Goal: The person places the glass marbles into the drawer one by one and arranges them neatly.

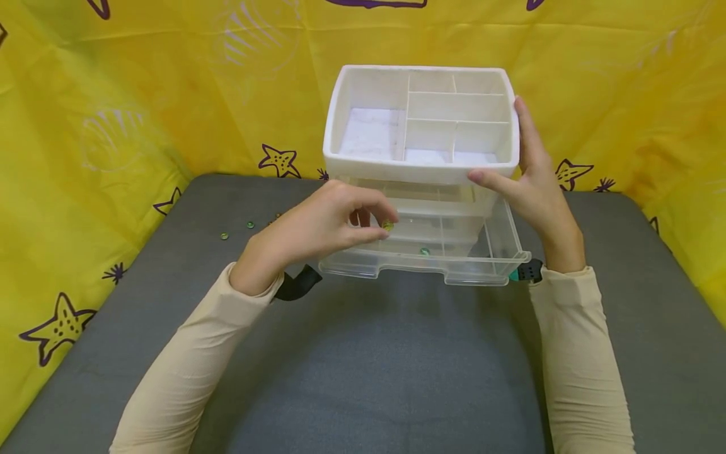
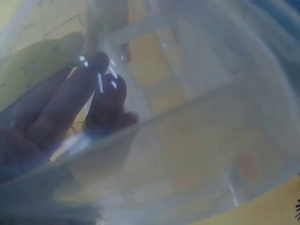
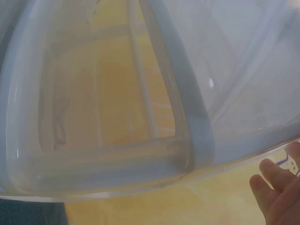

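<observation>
A white organizer box (image 1: 405, 165) with a divided top tray stands on the table, a clear drawer (image 1: 411, 260) pulled out at its front. Over this drawer my left hand (image 1: 317, 224) pinches a small yellow-green glass bead (image 1: 388, 225) between thumb and fingertips. In the left wrist view the fingers (image 2: 65, 103) show dimly through clear plastic. My right hand (image 1: 539, 183) grips the box's right side, thumb on the front rim, fingers round the edge; its fingertips (image 3: 269, 180) appear low in the right wrist view. A green bead (image 1: 425, 251) lies in the drawer.
Several small beads (image 1: 251, 224) lie on the grey table (image 1: 397, 366) left of the box, some partly behind my left hand. A yellow patterned cloth (image 1: 170, 82) hangs behind and along both sides of the table.
</observation>
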Demonstrator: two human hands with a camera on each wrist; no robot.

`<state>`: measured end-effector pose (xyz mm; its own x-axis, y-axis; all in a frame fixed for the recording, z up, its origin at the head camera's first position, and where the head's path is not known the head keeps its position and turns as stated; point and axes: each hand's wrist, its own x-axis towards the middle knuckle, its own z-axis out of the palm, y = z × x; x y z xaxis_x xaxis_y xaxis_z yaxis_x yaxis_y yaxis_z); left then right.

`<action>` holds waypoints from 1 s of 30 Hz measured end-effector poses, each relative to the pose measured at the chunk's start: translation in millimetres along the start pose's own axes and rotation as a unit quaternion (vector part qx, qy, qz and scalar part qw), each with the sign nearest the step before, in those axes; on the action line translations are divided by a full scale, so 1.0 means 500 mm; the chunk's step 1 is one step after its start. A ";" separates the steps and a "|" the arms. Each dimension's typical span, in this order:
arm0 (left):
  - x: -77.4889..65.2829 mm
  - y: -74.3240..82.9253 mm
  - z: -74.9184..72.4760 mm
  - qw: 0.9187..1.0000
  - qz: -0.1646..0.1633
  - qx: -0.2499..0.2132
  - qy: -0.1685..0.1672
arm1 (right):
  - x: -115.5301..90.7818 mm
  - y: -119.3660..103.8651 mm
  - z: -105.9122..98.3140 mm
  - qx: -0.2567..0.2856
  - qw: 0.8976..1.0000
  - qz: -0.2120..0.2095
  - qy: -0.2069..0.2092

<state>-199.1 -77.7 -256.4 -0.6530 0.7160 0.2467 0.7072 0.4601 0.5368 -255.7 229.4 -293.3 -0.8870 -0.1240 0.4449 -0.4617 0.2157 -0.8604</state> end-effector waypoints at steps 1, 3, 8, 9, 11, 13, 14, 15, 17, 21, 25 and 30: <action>0.003 0.000 -0.001 1.000 0.002 0.002 -0.006 | 0.000 0.000 0.000 0.000 1.000 -0.001 0.000; 0.008 -0.002 0.000 1.000 0.002 0.003 -0.018 | 0.001 0.000 0.000 -0.002 1.000 -0.003 0.001; 0.017 -0.002 0.000 0.999 -0.005 -0.003 -0.039 | 0.001 0.001 0.001 0.001 1.000 -0.004 0.004; 0.018 -0.002 0.000 0.999 -0.006 -0.003 -0.041 | 0.001 0.001 0.001 0.003 1.000 -0.004 0.003; 0.020 -0.002 -0.001 0.999 -0.009 -0.008 -0.045 | 0.000 0.001 0.001 -0.004 1.000 -0.002 0.002; 0.022 -0.001 -0.001 0.998 -0.011 -0.009 -0.054 | 0.000 0.000 0.001 -0.011 1.000 0.001 0.002; 0.023 0.000 -0.001 0.998 -0.013 -0.007 -0.060 | 0.000 0.000 0.001 -0.015 1.000 0.003 0.002; 0.024 0.001 -0.001 0.998 -0.018 -0.003 -0.068 | -0.001 0.000 0.001 -0.016 1.000 0.005 0.002; 0.028 0.003 -0.002 0.996 -0.027 0.011 -0.088 | -0.001 -0.001 0.000 -0.021 1.000 0.006 0.002; 0.034 0.007 -0.004 0.990 -0.047 0.043 -0.128 | -0.001 0.000 -0.001 -0.024 1.000 0.003 0.002; 0.038 0.010 -0.006 0.985 -0.060 0.053 -0.153 | -0.001 0.000 -0.001 -0.025 1.000 0.002 0.002; 0.039 0.012 -0.008 0.982 -0.071 0.055 -0.164 | -0.001 0.000 0.000 -0.017 1.000 0.001 0.002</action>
<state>-208.6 -63.1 -245.4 -0.6381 0.7624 -0.1073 0.6517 0.6091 0.4519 -255.4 229.4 -293.3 -0.8883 -0.1197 0.4433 -0.4591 0.2488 -0.8528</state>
